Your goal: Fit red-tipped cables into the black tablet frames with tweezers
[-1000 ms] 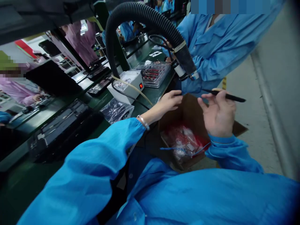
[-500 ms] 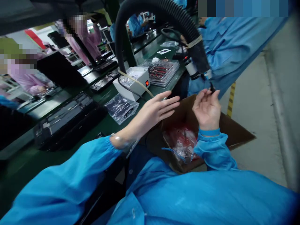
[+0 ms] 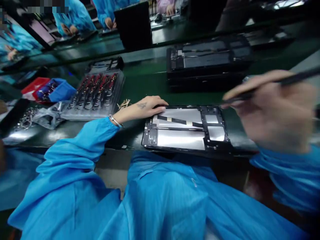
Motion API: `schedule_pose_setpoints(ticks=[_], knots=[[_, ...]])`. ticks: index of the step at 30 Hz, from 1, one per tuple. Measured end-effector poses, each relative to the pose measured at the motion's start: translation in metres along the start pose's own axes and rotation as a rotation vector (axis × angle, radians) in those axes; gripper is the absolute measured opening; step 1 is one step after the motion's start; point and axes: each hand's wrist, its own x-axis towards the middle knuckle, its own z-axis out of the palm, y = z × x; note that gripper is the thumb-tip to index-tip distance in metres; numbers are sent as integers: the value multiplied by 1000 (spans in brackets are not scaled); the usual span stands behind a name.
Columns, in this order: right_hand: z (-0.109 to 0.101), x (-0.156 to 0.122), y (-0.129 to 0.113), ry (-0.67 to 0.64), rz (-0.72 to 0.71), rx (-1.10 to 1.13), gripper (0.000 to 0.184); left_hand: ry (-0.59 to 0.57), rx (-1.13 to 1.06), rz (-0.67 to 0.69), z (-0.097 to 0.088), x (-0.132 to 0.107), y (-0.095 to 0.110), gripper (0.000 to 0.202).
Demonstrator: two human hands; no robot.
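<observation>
An opened tablet [image 3: 180,138] lies flat on the bench before me, its black frame and silvery inner panels facing up. A dark strip with pale patches runs at a slant across the panels. My left hand [image 3: 147,107] rests at the tablet's far left corner, thumb on the rim and fingers stretched out, not wrapped round it. To the right of the tablet, my right hand [image 3: 277,110] is raised and blurred by motion. It is closed on a thin black pen-like tool [image 3: 297,77], whose tip points left near the tablet's far right corner; its exact kind is unclear.
Behind the tablet stands a stack of similar devices [image 3: 207,63]. Leftward are a clear plastic tray [image 3: 93,93] of small parts, a blue bin [image 3: 62,91], a red bin [image 3: 30,88] and a clear bag [image 3: 50,116]. Co-workers in blue sleeves [image 3: 75,15] sit across the bench.
The view has swung from the black hose and cardboard box to the tablet. My left hand has come down onto the tablet's corner. The pen-like tool now shows in my right hand.
</observation>
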Motion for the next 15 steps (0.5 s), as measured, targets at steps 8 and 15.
schedule_pose_setpoints(ticks=[8, 15], knots=[[45, 45, 44, -322, 139, -200, 35, 161, -198, 60, 33, -14, 7, 39], [36, 40, 37, -360, 175, -308, 30, 148, -243, 30, 32, -13, 7, 40]])
